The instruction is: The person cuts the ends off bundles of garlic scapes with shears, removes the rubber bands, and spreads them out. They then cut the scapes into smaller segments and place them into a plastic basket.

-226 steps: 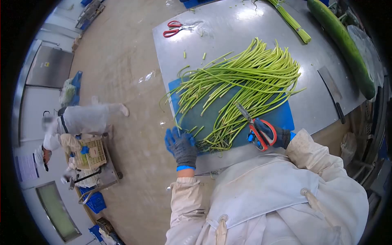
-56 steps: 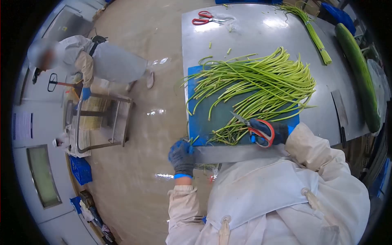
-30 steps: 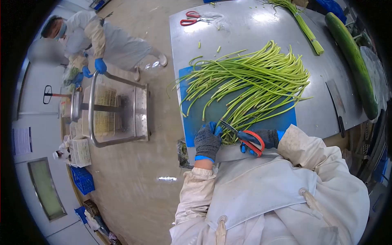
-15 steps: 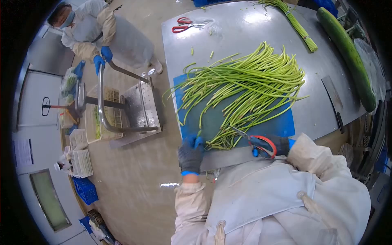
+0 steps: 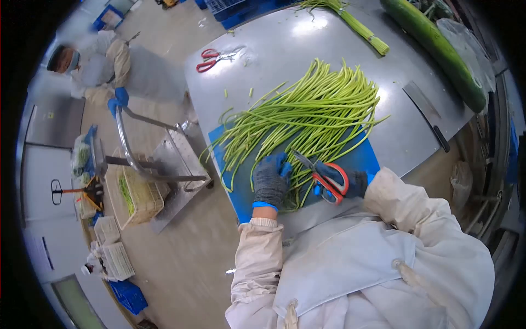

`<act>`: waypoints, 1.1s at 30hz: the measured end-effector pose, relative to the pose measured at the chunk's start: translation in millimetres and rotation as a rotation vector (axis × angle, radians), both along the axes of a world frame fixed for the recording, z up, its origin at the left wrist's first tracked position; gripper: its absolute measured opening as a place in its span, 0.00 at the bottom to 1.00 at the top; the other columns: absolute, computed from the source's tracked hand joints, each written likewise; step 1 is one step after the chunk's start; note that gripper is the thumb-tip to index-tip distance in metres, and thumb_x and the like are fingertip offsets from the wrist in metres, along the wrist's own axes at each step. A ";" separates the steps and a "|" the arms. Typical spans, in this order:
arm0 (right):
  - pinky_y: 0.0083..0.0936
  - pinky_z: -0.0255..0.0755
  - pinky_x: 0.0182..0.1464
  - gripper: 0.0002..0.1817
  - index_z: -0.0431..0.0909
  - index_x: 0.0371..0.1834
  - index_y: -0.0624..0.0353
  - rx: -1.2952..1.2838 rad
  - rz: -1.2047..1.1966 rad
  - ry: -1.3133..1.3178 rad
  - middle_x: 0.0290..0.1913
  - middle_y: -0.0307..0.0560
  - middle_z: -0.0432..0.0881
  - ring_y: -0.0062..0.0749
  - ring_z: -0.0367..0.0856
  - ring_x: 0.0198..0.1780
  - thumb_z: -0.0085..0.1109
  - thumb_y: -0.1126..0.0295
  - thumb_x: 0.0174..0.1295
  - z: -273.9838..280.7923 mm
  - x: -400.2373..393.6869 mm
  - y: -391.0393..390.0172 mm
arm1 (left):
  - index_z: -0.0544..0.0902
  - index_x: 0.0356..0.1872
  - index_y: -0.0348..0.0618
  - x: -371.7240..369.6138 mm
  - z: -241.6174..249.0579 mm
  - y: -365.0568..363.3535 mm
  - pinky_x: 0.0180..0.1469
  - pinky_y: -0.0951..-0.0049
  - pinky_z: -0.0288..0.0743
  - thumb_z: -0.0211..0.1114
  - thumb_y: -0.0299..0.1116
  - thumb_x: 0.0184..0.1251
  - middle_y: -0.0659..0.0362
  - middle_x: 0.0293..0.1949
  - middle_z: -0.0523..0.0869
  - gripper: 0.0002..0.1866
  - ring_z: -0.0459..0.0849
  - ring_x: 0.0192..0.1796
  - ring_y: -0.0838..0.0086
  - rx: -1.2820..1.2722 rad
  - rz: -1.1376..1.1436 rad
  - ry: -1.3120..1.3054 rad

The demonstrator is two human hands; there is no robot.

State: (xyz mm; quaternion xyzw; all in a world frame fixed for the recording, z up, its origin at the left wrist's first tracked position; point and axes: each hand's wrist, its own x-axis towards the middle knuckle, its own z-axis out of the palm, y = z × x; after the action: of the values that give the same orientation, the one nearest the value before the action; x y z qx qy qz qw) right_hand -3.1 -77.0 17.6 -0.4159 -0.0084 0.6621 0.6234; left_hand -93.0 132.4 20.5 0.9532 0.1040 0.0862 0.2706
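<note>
A big loose pile of garlic scapes (image 5: 307, 109), long thin green stems, lies across a blue cutting board (image 5: 366, 156) on the metal table. At the pile's near side is my left hand (image 5: 270, 180), in a grey glove over a blue one. Its fingers are curled together among the stems, and the fingertips are partly hidden. My right hand (image 5: 357, 183) is closed round red-handled scissors (image 5: 335, 178). Their blades point up and left, just over the stems and close to my left fingers.
More red-handled scissors (image 5: 208, 60), a tied bundle of stems (image 5: 361, 30), a knife (image 5: 424, 107) and a long green gourd (image 5: 438, 52) lie on the metal table (image 5: 394, 71). On the left, a person (image 5: 101, 71) in blue gloves grips a trolley (image 5: 129, 148) beside a crate (image 5: 143, 200).
My left hand has moved up and right, further into the pile. The scissors have shifted left and up, nearer to it. The whole view has turned and shifted.
</note>
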 end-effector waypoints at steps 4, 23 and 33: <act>0.19 0.71 0.23 0.27 0.74 0.39 0.58 -0.024 0.012 -0.068 0.30 0.46 0.81 0.24 0.76 0.21 0.41 0.43 0.64 11.0 0.5 -33.1 | 0.78 0.44 0.46 10.0 -7.2 13.1 0.46 0.53 0.68 0.57 0.41 0.60 0.49 0.40 0.80 0.14 0.76 0.43 0.51 -0.044 0.055 0.044; 0.20 0.71 0.22 0.28 0.73 0.38 0.60 -0.031 -0.267 -0.129 0.29 0.49 0.79 0.26 0.76 0.20 0.39 0.43 0.65 9.2 -26.7 -50.5 | 0.79 0.44 0.46 51.6 -1.3 27.8 0.46 0.56 0.70 0.56 0.41 0.60 0.48 0.42 0.80 0.15 0.77 0.43 0.52 0.070 -0.132 -0.059; 0.21 0.73 0.24 0.33 0.78 0.34 0.57 -0.190 0.093 -0.194 0.28 0.41 0.79 0.24 0.76 0.23 0.41 0.35 0.59 24.6 -19.9 -16.9 | 0.78 0.40 0.48 -1.5 21.7 21.1 0.55 0.53 0.61 0.61 0.37 0.55 0.52 0.53 0.73 0.12 0.70 0.54 0.53 0.139 -0.138 0.006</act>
State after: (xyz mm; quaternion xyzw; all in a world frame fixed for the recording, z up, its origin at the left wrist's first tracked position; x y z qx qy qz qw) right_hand -22.9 -93.9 42.2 -0.5342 -0.0253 0.6447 0.5463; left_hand -94.5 153.5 42.2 0.9748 0.0325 0.0716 0.2089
